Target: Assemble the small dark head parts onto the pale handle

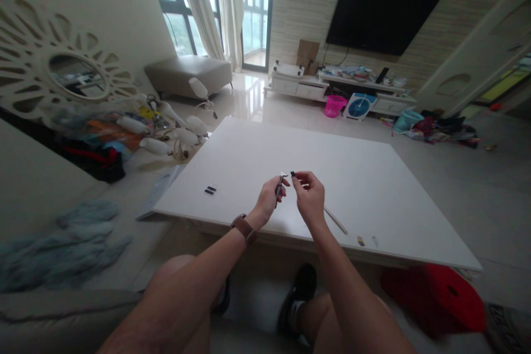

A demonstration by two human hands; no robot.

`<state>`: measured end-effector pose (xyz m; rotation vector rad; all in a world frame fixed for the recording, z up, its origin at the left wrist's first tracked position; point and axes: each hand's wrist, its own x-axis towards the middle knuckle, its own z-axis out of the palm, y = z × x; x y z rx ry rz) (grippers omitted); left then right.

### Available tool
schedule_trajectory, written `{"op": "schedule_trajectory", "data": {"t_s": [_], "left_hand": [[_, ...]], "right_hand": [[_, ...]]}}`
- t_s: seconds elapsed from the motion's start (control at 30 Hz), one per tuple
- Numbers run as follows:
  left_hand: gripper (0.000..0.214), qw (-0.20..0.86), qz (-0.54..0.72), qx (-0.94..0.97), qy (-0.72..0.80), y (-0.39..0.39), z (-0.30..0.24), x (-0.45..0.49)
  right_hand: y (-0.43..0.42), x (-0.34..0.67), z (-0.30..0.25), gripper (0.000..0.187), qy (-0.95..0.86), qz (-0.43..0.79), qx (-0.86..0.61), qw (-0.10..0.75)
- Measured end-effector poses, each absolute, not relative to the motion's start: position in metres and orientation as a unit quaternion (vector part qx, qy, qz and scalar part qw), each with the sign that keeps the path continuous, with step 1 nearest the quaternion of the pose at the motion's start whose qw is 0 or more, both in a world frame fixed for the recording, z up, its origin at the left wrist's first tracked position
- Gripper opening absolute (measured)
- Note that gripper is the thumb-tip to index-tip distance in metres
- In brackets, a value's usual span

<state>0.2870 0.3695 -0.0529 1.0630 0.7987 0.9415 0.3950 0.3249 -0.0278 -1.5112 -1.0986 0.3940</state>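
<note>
Above the white table (315, 149), my left hand (266, 199) is closed round a slim tool (278, 192) with a dark handle and a silvery head; its exact kind is too small to make out. Close to that head, my right hand (311, 194) pinches a small black piece (292, 173) between thumb and fingers. A narrow gap shows between piece and head. Two small black strips (210, 190) with a clear piece lie on the table to the left. Right of my right wrist lies a thin pale stick (336, 220), partly hidden by the arm.
A small brown-and-yellow item (360, 240) and a pale clear one (375, 241) lie near the table's front edge. A red object (440, 298) stands beside the right front corner. To the left are a lamp with white shades (155, 146) and grey fluffy cloth (62, 243).
</note>
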Motion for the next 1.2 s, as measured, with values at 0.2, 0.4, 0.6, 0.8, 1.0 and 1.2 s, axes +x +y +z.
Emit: {"op": "schedule_trajectory", "data": {"t_s": [0.2,0.4,0.6,0.8,1.0,1.2], "left_hand": [[0.033,0.675,0.417,0.504,0.342,0.371,-0.054,0.286],[0.035,0.666,0.409,0.517,0.35,0.369,-0.054,0.289],[0.033,0.672,0.412,0.493,0.369,0.368,-0.053,0.292],[0.038,0.717,0.407,0.426,0.372,0.373,-0.056,0.285],[0.036,0.787,0.385,0.348,0.334,0.376,-0.064,0.283],[0.036,0.84,0.349,0.277,0.31,0.384,-0.065,0.287]], "right_hand": [[0.326,0.395,-0.03,0.019,-0.463,0.175,-0.648,0.579],[0.331,0.393,-0.032,0.02,-0.448,0.189,-0.649,0.586],[0.334,0.391,-0.039,0.018,-0.423,0.18,-0.641,0.614],[0.335,0.395,-0.05,0.02,-0.413,0.199,-0.63,0.627],[0.34,0.396,-0.057,0.02,-0.402,0.233,-0.605,0.646],[0.345,0.397,-0.058,0.018,-0.411,0.232,-0.604,0.643]]}}
